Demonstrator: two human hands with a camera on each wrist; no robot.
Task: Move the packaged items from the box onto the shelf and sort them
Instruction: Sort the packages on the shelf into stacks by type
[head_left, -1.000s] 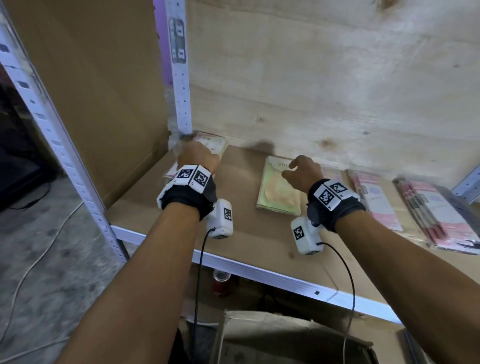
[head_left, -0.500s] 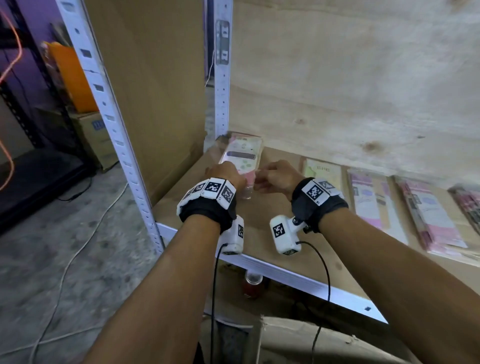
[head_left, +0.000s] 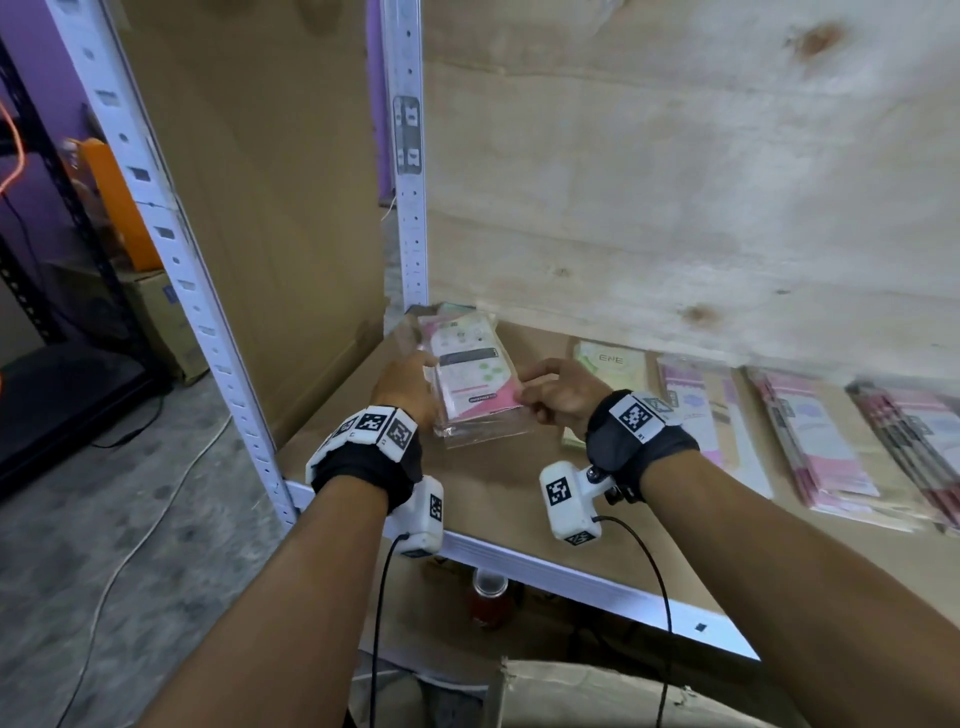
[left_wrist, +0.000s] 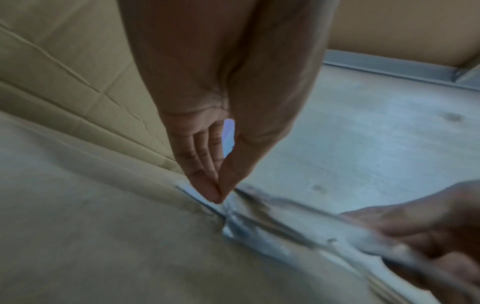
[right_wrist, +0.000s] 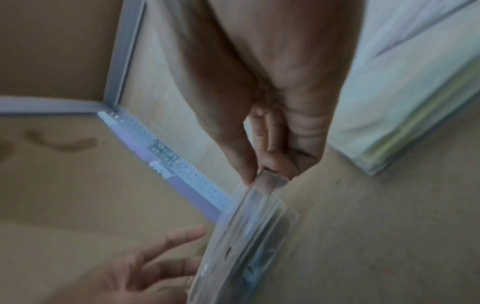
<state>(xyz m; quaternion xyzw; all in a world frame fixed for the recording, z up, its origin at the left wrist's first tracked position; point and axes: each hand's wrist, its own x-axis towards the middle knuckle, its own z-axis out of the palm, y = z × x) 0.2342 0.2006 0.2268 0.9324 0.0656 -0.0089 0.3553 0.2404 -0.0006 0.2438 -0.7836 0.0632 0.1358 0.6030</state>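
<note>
A stack of clear packets with pink and white cards (head_left: 475, 379) sits at the shelf's back left corner, its near end raised. My left hand (head_left: 415, 384) holds its left edge; in the left wrist view thumb and fingers (left_wrist: 219, 195) meet on the packet edge (left_wrist: 259, 222). My right hand (head_left: 540, 397) pinches the near right corner. In the right wrist view its thumb and fingers (right_wrist: 259, 174) clamp the end of the stack (right_wrist: 246, 236), and the left hand's fingers (right_wrist: 166, 253) lie straight against the stack's side. The open cardboard box (head_left: 597, 691) stands below the shelf.
On the cardboard-lined shelf board (head_left: 509, 488) lie a green packet pile (head_left: 610, 364) and three pink piles (head_left: 701, 415) (head_left: 810, 431) (head_left: 914, 431) to the right. A white upright post (head_left: 410, 156) and a cardboard side panel (head_left: 270, 208) close the left; plywood (head_left: 675, 208) backs the shelf.
My right hand left the green pile and moved left onto the pink stack. Both hands now hold that stack, which has come forward from the corner with its near end lifted.
</note>
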